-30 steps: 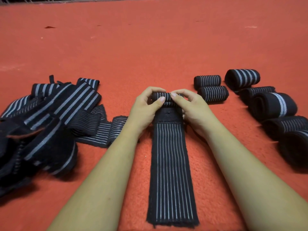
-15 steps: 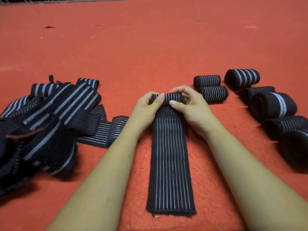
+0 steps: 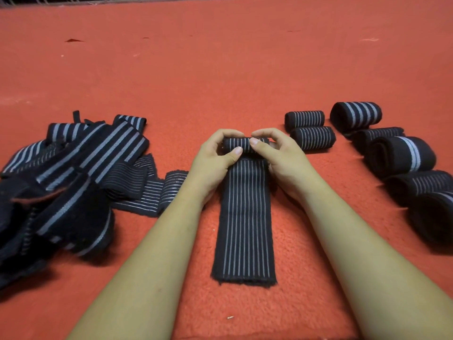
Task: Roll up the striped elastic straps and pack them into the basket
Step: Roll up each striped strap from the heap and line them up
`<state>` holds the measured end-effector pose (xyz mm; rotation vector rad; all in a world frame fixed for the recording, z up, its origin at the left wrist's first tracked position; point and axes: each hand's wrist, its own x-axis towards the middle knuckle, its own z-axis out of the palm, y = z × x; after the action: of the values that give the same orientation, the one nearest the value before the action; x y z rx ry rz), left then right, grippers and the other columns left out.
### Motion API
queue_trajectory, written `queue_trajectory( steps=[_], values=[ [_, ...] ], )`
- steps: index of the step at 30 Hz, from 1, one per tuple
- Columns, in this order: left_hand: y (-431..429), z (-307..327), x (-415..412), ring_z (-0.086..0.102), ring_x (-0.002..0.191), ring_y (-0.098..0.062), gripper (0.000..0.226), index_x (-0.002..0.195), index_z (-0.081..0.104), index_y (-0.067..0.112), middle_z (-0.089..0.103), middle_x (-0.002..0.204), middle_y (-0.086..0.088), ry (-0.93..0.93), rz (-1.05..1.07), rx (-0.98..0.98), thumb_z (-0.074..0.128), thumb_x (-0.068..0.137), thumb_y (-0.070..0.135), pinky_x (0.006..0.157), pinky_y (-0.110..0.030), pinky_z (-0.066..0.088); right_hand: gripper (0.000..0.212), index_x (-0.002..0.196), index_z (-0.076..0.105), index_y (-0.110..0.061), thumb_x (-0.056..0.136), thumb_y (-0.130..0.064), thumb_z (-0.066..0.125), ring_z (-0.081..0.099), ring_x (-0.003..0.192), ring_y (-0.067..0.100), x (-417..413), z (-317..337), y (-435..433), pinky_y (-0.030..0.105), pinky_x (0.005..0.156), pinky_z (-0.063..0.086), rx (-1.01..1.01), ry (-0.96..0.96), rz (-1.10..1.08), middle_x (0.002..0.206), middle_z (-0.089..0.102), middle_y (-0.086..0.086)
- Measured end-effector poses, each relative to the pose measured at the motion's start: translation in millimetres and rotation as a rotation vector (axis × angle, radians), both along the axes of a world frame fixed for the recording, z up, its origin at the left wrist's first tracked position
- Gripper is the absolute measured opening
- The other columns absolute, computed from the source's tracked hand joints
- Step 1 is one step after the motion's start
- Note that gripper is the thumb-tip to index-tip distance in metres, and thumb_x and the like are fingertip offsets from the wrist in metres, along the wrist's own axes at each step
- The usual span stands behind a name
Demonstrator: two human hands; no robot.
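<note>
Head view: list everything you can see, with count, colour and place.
half-rolled strap: one, black with thin grey stripes, centre; far end rolled, rest flat on the carpet
rolled straps: about seven, black with grey stripes, right side
unrolled straps: tangled pile, count unclear, black with grey stripes, left side
carpet: one, orange-red, under everything
railing: pale bars, top edge
left hand: grips the roll's left end
right hand: grips the roll's right end
</note>
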<state>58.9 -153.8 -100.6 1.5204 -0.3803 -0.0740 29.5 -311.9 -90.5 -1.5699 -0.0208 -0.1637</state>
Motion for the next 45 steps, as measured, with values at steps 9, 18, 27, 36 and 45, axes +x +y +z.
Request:
queue_trajectory(
  steps=[9, 18, 27, 36, 45],
  values=[
    [-3, 2, -2, 0.069, 0.093, -0.021, 0.027, 0.103, 0.066, 0.022, 0.072, 0.103, -0.007, 0.078, 0.02, 0.051, 0.058, 0.093, 0.047, 0.092, -0.052, 0.052, 0.027, 0.104, 0.058, -0.022, 0.081, -0.012, 0.068, 0.062, 0.091, 0.018, -1, -1, -6, 0.05, 0.089, 0.052, -0.12, -0.166, -0.002, 0.104, 0.067, 0.008],
    [-4, 1, -1, 0.06, 0.097, -0.025, 0.014, 0.102, 0.061, 0.029, 0.063, 0.106, -0.01, 0.078, -0.045, -0.064, 0.062, 0.088, 0.028, 0.093, -0.051, 0.048, 0.018, 0.099, 0.06, -0.023, 0.084, -0.023, 0.068, 0.059, 0.09, 0.027, 2, -2, 0, 0.051, 0.083, 0.047, 0.072, -0.022, 0.039, 0.1, 0.062, 0.01],
    [-3, 2, -2, 0.058, 0.102, -0.024, 0.035, 0.115, 0.059, 0.033, 0.062, 0.112, -0.01, 0.017, -0.136, -0.047, 0.06, 0.086, 0.012, 0.097, -0.046, 0.046, 0.021, 0.102, 0.058, -0.02, 0.085, -0.024, 0.068, 0.06, 0.09, 0.018, 1, -3, -3, 0.041, 0.087, 0.049, -0.021, -0.086, 0.003, 0.096, 0.063, 0.004],
    [-3, 2, -1, 0.062, 0.093, -0.021, 0.02, 0.095, 0.068, 0.032, 0.067, 0.098, -0.002, 0.064, -0.022, 0.007, 0.068, 0.083, 0.048, 0.089, -0.047, 0.048, 0.034, 0.104, 0.056, -0.022, 0.077, -0.003, 0.064, 0.056, 0.088, 0.022, -2, -1, -2, 0.041, 0.082, 0.046, 0.04, -0.119, 0.124, 0.094, 0.06, 0.007],
    [-1, 1, -2, 0.057, 0.098, -0.018, 0.027, 0.107, 0.066, 0.041, 0.064, 0.104, -0.003, -0.035, -0.039, 0.016, 0.066, 0.085, 0.024, 0.093, -0.041, 0.049, 0.025, 0.11, 0.062, -0.009, 0.099, -0.032, 0.061, 0.06, 0.086, 0.008, 0, -4, 1, 0.032, 0.083, 0.048, -0.123, -0.063, -0.043, 0.093, 0.064, -0.001]
  ],
)
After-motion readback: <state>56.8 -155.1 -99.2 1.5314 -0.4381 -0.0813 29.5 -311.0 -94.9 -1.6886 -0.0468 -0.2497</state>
